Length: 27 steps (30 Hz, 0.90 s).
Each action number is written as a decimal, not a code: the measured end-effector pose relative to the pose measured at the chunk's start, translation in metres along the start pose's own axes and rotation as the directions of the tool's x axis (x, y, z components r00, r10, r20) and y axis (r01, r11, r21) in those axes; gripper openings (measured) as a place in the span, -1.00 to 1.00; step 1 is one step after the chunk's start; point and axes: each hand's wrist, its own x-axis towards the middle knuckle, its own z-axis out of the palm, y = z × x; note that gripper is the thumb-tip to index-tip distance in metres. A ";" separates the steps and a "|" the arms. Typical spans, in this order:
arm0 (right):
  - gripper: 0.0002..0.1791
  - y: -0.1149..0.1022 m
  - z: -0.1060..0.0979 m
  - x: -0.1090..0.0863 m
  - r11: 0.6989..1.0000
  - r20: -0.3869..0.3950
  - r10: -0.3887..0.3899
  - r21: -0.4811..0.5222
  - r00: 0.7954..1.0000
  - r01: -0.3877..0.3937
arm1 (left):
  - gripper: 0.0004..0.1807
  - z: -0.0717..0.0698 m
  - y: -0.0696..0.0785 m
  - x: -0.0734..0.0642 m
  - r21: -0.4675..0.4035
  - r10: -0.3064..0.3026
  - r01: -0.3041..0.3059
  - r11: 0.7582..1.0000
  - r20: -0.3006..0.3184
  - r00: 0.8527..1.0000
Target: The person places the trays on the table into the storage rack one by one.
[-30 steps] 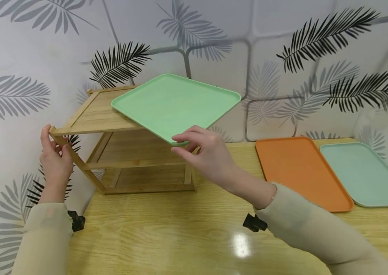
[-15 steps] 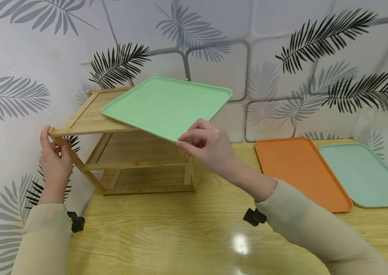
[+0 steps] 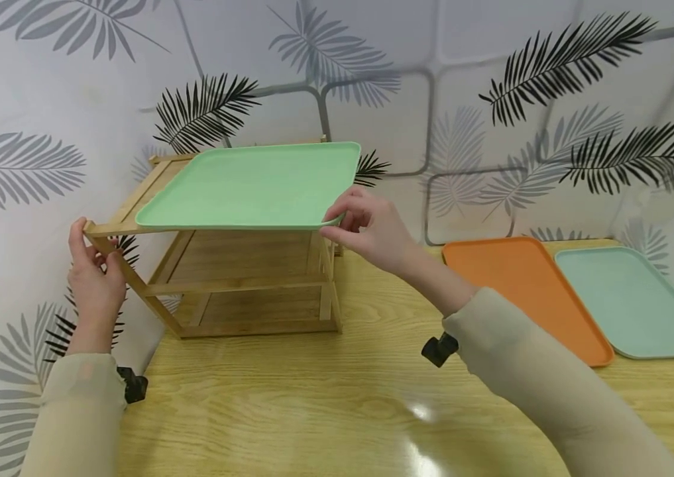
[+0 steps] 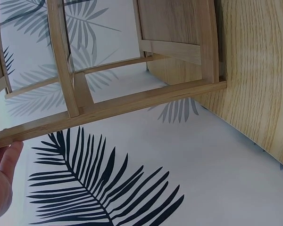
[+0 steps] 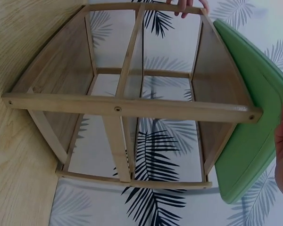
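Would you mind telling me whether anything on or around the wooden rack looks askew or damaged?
The green tray is off-centre over the wooden rack, its right end jutting past the rack's side. The right hand pinches its front corner, so it may not be settled yet. No damage shows.

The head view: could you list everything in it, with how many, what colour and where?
Wooden rack: 1, light brown, left, standing on the table
Green tray: 1, light green, over the rack's top shelf
Orange tray: 1, orange, right of the rack
Pale tray: 1 visible, blue-green, right of the orange one
Table: 1, yellowish wood grain, underneath
Leaf-patterned wall: white with grey and black, behind
Black devices: 2, black, one by each sleeve
Sleeves: 2, pale beige, lower left and lower right
Left hand: 1, bare, gripping the rack's front-left top corner
Right hand: 1, bare, pinching the green tray's front-right corner
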 end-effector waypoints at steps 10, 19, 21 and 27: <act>-0.95 0.016 -0.003 0.013 0.996 0.027 0.036 -0.080 0.999 -0.034 | -0.39 0.001 -0.001 0.000 -0.001 0.011 -0.011 1.000 0.002 1.000; -0.93 0.021 0.009 0.027 0.987 0.011 0.100 -0.129 0.995 -0.097 | -0.39 0.002 -0.001 0.000 -0.008 -0.008 0.008 1.000 0.005 1.000; -0.94 0.022 0.010 0.029 0.983 0.014 0.107 -0.148 0.994 -0.104 | -0.39 0.002 -0.002 -0.001 -0.005 -0.005 0.005 1.000 0.004 1.000; -0.94 0.026 0.016 0.033 0.972 0.009 0.074 -0.226 0.997 -0.070 | -0.39 0.002 -0.001 0.000 -0.010 0.001 -0.001 1.000 -0.002 1.000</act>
